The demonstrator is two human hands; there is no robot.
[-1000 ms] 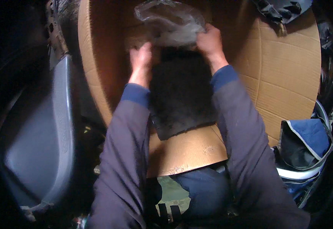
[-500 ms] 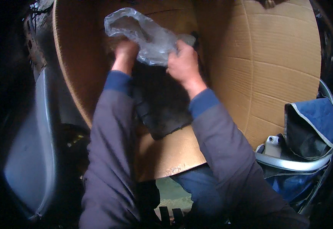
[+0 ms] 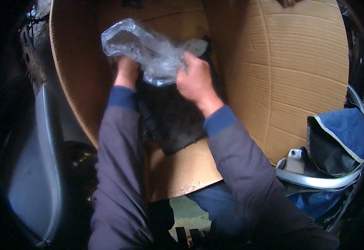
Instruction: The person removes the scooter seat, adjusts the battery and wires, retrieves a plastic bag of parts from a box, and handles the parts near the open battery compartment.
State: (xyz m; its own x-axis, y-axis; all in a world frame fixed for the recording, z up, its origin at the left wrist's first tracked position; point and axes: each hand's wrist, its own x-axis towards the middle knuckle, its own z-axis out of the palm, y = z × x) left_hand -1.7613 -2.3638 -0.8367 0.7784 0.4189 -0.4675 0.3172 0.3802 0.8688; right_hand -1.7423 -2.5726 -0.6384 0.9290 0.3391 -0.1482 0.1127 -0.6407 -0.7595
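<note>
A crumpled clear plastic bag [image 3: 159,62] stretches between my hands, above a dark, flat, blocky piece [image 3: 173,118] that lies on cardboard. My right hand [image 3: 195,81] is closed on the right part of the bag, thumb on top. At the bag's left end, my left hand [image 3: 127,71] reaches under the loose, open-looking loop of plastic. Its fingers are hidden there, so their grip does not show. The kind of the dark piece cannot be made out in the shadow.
Tall brown cardboard walls [image 3: 296,79] curve around both sides of my hands. At the right hangs a blue and black fabric bag [image 3: 342,131] with a silvery rim and a light metal part [image 3: 295,161] beside it. A smooth grey panel [image 3: 48,158] stands at the left.
Both hands and the plastic bag sit a little lower and further left in the picture. The surroundings have shifted slightly too. My right hand keeps its hold on the bag.
</note>
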